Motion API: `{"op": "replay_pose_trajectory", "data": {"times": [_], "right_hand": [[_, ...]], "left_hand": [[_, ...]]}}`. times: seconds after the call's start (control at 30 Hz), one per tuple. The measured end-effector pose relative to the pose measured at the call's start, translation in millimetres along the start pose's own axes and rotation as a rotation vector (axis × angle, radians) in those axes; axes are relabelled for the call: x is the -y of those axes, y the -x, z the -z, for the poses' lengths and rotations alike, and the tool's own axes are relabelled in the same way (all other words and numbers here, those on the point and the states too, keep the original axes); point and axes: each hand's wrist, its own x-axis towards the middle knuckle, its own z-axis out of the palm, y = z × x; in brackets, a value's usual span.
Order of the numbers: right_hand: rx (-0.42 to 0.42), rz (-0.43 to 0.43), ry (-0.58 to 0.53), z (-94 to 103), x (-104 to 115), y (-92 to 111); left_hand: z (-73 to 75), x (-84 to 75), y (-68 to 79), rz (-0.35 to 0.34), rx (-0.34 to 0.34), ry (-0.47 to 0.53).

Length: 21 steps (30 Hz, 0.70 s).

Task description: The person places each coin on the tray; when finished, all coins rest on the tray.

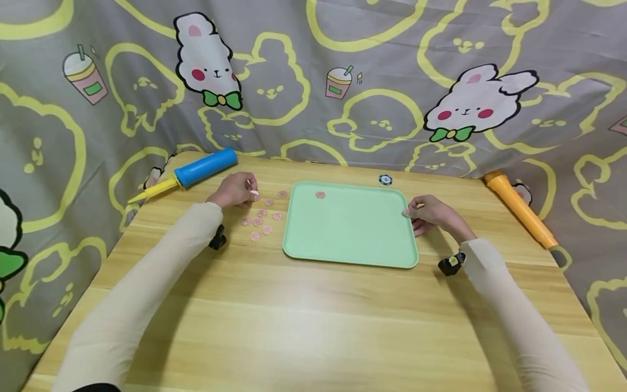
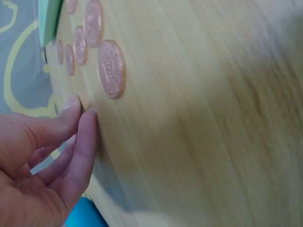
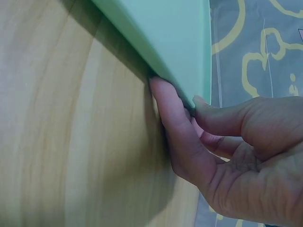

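My left hand (image 1: 236, 189) pinches a copper-coloured coin (image 1: 254, 193) between thumb and finger, just above the table; in the left wrist view the fingertips mostly hide it. Several similar coins (image 1: 262, 213) lie flat on the wood beside that hand, one of them (image 2: 111, 69) large in the left wrist view. On the right, my other hand (image 1: 431, 212) grips the rim of a pale green tray (image 1: 350, 231), thumb on top and fingers beneath, as the right wrist view shows. A single copper coin (image 1: 320, 195) lies inside the tray near its far left corner.
Behind the tray lies a dark poker chip (image 1: 385, 179). A blue and yellow hand pump (image 1: 206, 167) rests at the back left, an orange stick-like object (image 1: 521, 209) along the right edge. A patterned curtain (image 1: 289, 71) hangs behind the wooden table (image 1: 303, 321).
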Motion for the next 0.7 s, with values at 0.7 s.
{"op": "replay_pose_trajectory", "data": {"times": [0.7], "right_hand": [[-0.033,0.006,0.052,-5.0,3,-3]], "left_hand": [[-13.9,-26.0,6.7,-0.103,-0.128,0.44]]}}
